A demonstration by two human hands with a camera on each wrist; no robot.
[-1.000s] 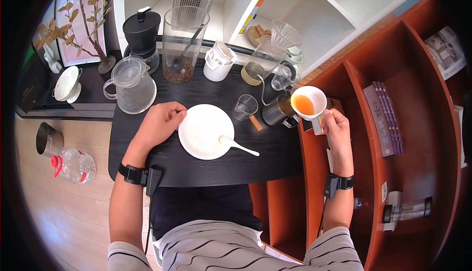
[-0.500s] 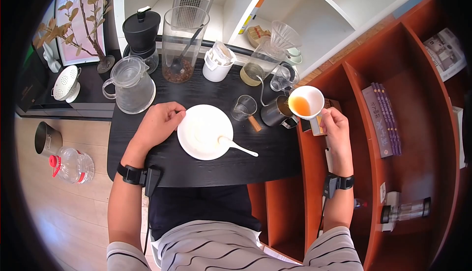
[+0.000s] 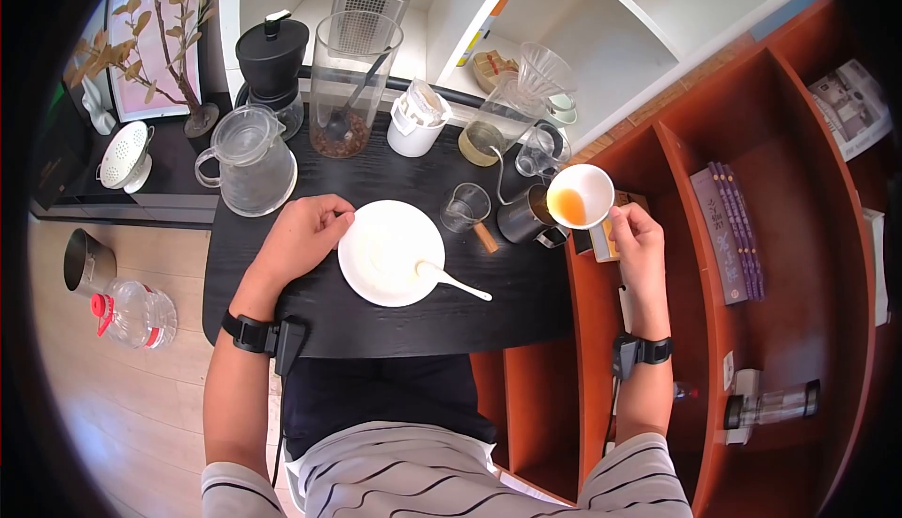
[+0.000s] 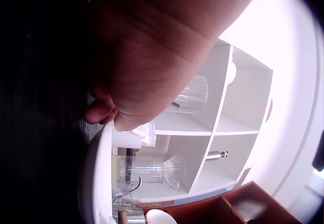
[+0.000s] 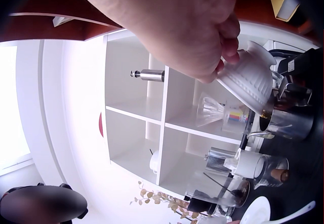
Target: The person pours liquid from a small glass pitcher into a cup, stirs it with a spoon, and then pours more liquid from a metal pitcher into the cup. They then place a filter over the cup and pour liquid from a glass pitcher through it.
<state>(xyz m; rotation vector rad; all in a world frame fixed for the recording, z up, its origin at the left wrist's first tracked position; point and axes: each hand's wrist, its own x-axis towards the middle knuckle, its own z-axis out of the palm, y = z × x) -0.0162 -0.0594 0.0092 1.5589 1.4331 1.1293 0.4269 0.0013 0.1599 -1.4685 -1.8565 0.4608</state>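
Note:
My right hand [image 3: 641,247] pinches the handle of a white cup [image 3: 601,185] with amber liquid inside. It is raised at the table's right edge, tilted left, and its rim overlaps the mouth of a small steel gooseneck kettle [image 3: 520,221]. In the right wrist view, the ribbed side of the cup [image 5: 248,77] leans towards the kettle [image 5: 293,125]. My left hand [image 3: 305,236] pinches the left rim of a white plate [image 3: 381,255], the thumb on the rim and fingertips beside it. On that plate rests a white spoon [image 3: 460,283], its handle over the right rim.
Beside the kettle sits a small glass pitcher with a wooden handle [image 3: 467,206]. Behind stand a glass server [image 3: 252,161], black grinder [image 3: 271,58], tall glass cylinder [image 3: 343,95], white mug [image 3: 416,133] and glass dripper [image 3: 545,72]. Brown shelves [image 3: 672,170] border the table's right.
The cup has moved a little left and tips further over the kettle, its liquid gathering at the lower left rim. My left hand stays on the plate.

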